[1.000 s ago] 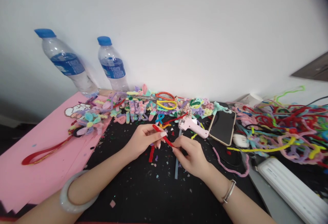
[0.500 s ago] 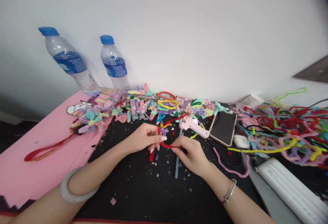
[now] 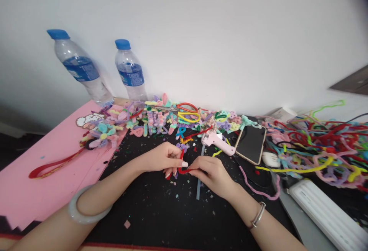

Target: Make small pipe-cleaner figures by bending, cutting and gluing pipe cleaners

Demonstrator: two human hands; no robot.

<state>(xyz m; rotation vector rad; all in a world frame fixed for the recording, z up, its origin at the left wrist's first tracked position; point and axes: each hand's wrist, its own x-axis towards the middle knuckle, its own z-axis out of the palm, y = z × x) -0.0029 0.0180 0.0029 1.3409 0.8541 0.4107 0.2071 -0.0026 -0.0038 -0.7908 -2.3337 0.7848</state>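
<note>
A fuzzy red pipe cleaner (image 3: 183,171) is bent between my two hands over the black mat (image 3: 149,212). My left hand (image 3: 165,159) pinches it between thumb and fingers, and a short red piece shows below and above the fingertips. With thumb and forefinger, my right hand (image 3: 211,172) grips the other end. Beneath the right hand lies a translucent glue stick (image 3: 198,189). Just beyond it rests a pink glue gun (image 3: 218,143). A small purple piece (image 3: 181,147) lies right behind my left fingers.
Scissors (image 3: 188,113) with red and yellow handles lie on a row of colourful pipe-cleaner shapes. Two bottles (image 3: 130,73) lean at the wall. At right are a phone (image 3: 250,143), tangled pipe cleaners (image 3: 324,155) and a white ridged device (image 3: 327,212). Pink sheets (image 3: 54,143) cover the left.
My hands have come closer together, the right one shifting slightly left. The red pipe cleaner now curves in a tighter bend between them, and less of it hangs below my left hand.
</note>
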